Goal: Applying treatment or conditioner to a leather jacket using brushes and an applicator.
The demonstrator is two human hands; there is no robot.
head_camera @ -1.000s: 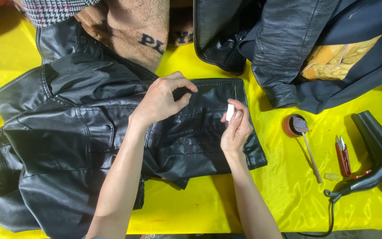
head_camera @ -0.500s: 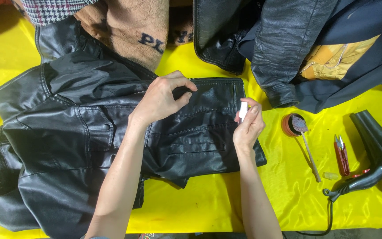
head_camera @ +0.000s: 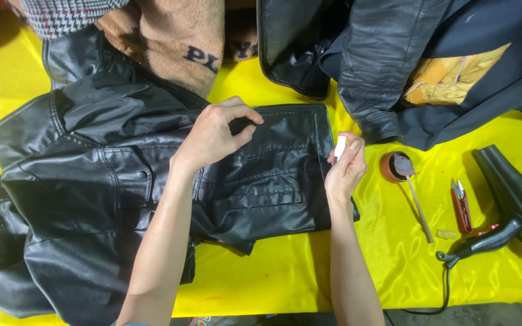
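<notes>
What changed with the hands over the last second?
The right hand, pinching a small white piece, slid to the right off the jacket panel to its right edge, toward the small round pot. The left hand stayed pressed on the jacket's top edge. The jacket, snips and hair dryer did not move.

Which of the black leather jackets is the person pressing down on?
The black leather jacket spread flat on the yellow cloth. The left hand rests on it; the other black leather jacket lies bunched at the top, untouched.
</notes>
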